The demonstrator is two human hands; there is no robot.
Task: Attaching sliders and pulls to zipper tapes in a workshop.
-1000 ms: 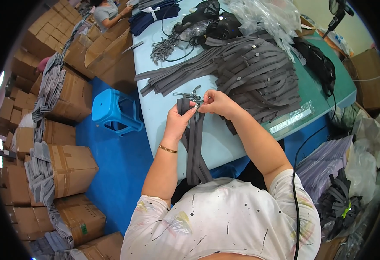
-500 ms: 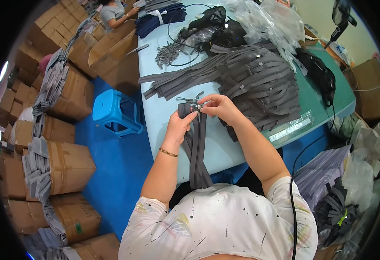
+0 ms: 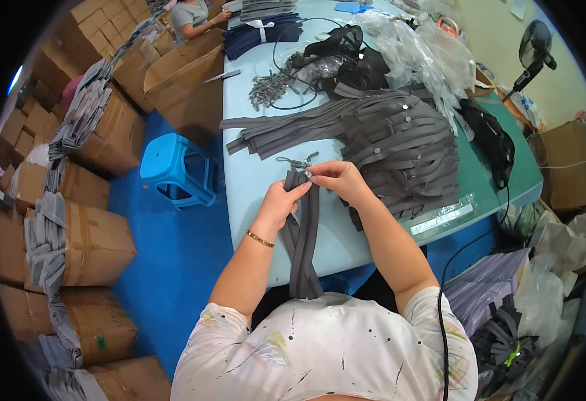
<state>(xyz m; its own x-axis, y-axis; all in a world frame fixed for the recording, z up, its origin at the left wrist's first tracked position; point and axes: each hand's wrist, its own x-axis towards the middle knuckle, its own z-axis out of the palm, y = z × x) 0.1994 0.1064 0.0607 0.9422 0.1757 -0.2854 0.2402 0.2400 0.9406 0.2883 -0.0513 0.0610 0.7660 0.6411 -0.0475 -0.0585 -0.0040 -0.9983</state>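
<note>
A long dark grey zipper [image 3: 305,250] hangs folded from my hands, over the table edge and down to my lap. My left hand [image 3: 281,202] is closed around its upper part, with the thumb pressed on top. My right hand [image 3: 341,180] pinches a small silvery zipper slider [image 3: 308,174] at the zipper's top end. Just beyond the fingertips, several short grey cord pulls [image 3: 297,162] lie on the table. A large heap of similar grey zippers [image 3: 403,150], dotted with small silvery pieces, is right of my right hand.
Grey pulls [image 3: 269,89] lie in a pile farther back on the table [image 3: 243,194], near black bags and clear plastic. A blue stool [image 3: 179,170] stands at left, with filled cartons [image 3: 99,244] beyond it. Another person [image 3: 191,20] is at the far left; a fan [image 3: 533,53] stands right.
The upper zipper strips, spread apart before, are now closer together between my hands. My right fingers keep their pinch on the slider. The whole view has shifted slightly.
</note>
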